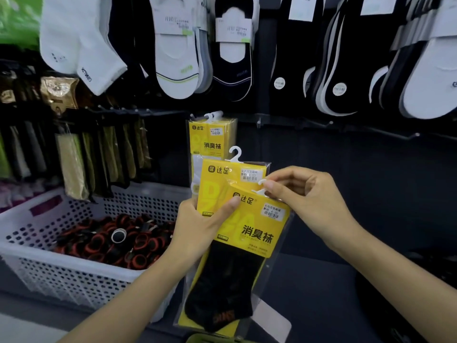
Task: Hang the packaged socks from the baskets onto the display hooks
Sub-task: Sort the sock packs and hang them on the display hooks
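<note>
Both forearms reach in from the bottom edge. The left hand (pixel 200 226) grips two sock packs from the side, its thumb pressed across the front pack (pixel 257 233), which is tilted and shows a black sock. The right hand (pixel 306 201) pinches that pack's white hanger tab (pixel 262 185) between thumb and forefinger. The rear pack (pixel 217 174) is mostly covered. Left of them stands a white basket (pixel 49 266) of red-and-black items that are hard to make out. Farther back, matching hung packs (pixel 210 137) hang on the wall.

Basket (pixel 49 276) low left, rolled items (pixel 118 238) inside. Hanging packets (pixel 99 154) above, behind basket. Sock packs (pixel 257 231) centre, between left hand (pixel 197 229) and right hand (pixel 304 196). Hung packs (pixel 212 134) behind them. Socks (pixel 178 58) on wall above. Hooks (pixel 418 134) right.
</note>
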